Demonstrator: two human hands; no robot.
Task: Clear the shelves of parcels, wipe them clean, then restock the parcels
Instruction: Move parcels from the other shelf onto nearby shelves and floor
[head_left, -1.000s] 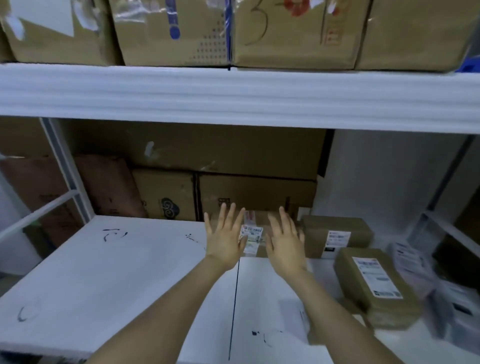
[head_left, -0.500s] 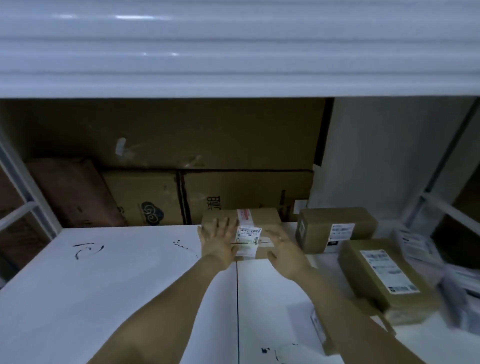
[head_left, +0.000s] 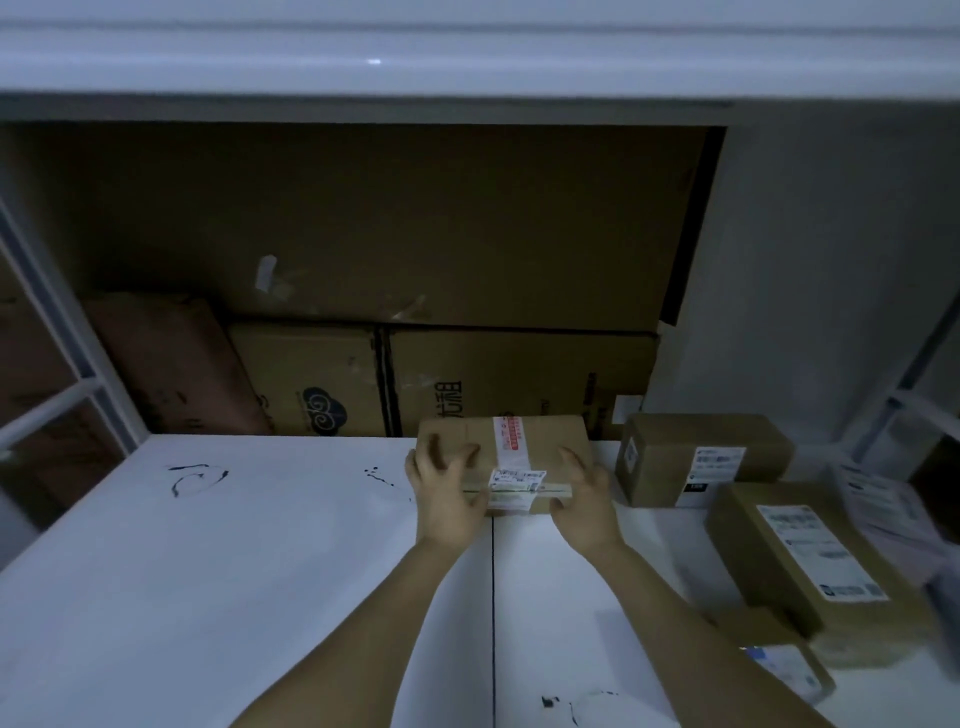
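A small brown cardboard parcel with a red-and-white tape strip and a white label sits near the back middle of the white shelf. My left hand grips its left end, fingers curled over the top and thumb at the front edge. My right hand grips its right end the same way. To the right lie more brown parcels: one beside the held parcel, a larger labelled one nearer me, and a small one at the shelf's front.
Large cardboard cartons stand stacked behind the shelf. The white upper shelf's edge hangs low overhead. White frame posts flank the bay at left. Pale mailer bags lie at the far right. Black scribbles mark the shelf surface.
Both hands reached forward from open above the shelf and closed onto the ends of the small taped parcel. The view has dropped under the upper shelf and moved closer.
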